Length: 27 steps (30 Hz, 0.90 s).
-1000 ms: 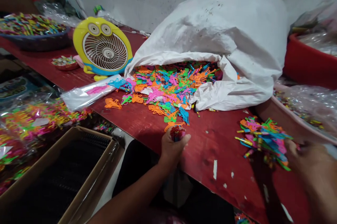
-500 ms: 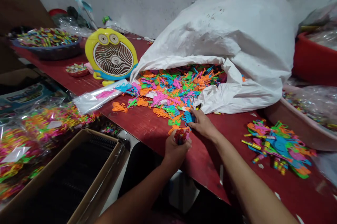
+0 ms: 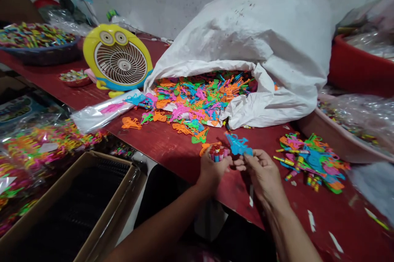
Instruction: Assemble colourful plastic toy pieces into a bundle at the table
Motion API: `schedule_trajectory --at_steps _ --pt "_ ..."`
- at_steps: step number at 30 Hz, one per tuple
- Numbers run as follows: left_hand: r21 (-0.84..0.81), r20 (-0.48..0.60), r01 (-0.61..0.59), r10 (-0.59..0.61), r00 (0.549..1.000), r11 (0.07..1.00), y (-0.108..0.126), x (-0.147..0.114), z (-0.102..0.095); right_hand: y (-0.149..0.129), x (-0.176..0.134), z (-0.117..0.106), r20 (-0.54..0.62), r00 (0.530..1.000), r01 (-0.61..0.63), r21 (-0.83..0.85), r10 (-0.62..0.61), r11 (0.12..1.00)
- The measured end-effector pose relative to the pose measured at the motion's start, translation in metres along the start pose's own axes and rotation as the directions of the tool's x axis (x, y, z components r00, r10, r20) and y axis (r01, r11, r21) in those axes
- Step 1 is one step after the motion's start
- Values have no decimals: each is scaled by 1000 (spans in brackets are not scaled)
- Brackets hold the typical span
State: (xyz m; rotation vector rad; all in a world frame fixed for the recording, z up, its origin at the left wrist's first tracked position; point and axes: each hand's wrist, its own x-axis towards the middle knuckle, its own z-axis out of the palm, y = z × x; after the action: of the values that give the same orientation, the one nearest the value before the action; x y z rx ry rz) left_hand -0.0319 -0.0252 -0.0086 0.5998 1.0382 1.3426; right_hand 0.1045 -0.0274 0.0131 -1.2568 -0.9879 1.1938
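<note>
My left hand (image 3: 212, 172) is wrapped round a bundle of short coloured tubes (image 3: 217, 153), their red, pink and blue ends facing up. Close beside it, my right hand (image 3: 263, 172) pinches a flat blue plastic toy piece (image 3: 239, 144) between thumb and fingers, above the red table (image 3: 234, 190). Just past both hands lies a loose spread of similar orange, green, pink and blue pieces (image 3: 197, 106), spilling from the mouth of a large white sack (image 3: 246, 28). To the right sits a smaller pile of such pieces (image 3: 314, 161) mixed with yellow-banded tubes.
A yellow fan (image 3: 123, 63) stands left of the sack, near a clear plastic packet (image 3: 101, 114). At the lower left is an open cardboard box (image 3: 129, 184) beside bagged bright pieces (image 3: 46, 147). A pink basin (image 3: 341, 147) and red tub (image 3: 360, 69) stand right.
My right hand has come back from the spilled pieces toward me, lifting the blue piece off the table. My left hand still grips the tubes. The view has shifted slightly right.
</note>
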Motion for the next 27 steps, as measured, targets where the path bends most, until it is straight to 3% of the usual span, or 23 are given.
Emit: schedule_trajectory --at_steps 6,9,15,20,27 --pt "46 41 -17 15 999 999 -5 2 13 3 -19 -21 160 980 -64 -327 122 943" --pt "82 87 -79 72 994 993 -9 -2 10 4 -24 -33 194 968 -74 -379 158 922" --pt "110 147 -156 139 979 982 -15 -7 7 -9 -38 -27 22 999 53 -409 -48 911" --pt "99 140 -118 103 985 988 -18 -7 8 -15 -45 -11 -28 998 35 -438 -53 898" --pt "79 83 -144 137 987 986 -22 -5 8 2 -50 -2 -38 990 102 -494 -139 863"
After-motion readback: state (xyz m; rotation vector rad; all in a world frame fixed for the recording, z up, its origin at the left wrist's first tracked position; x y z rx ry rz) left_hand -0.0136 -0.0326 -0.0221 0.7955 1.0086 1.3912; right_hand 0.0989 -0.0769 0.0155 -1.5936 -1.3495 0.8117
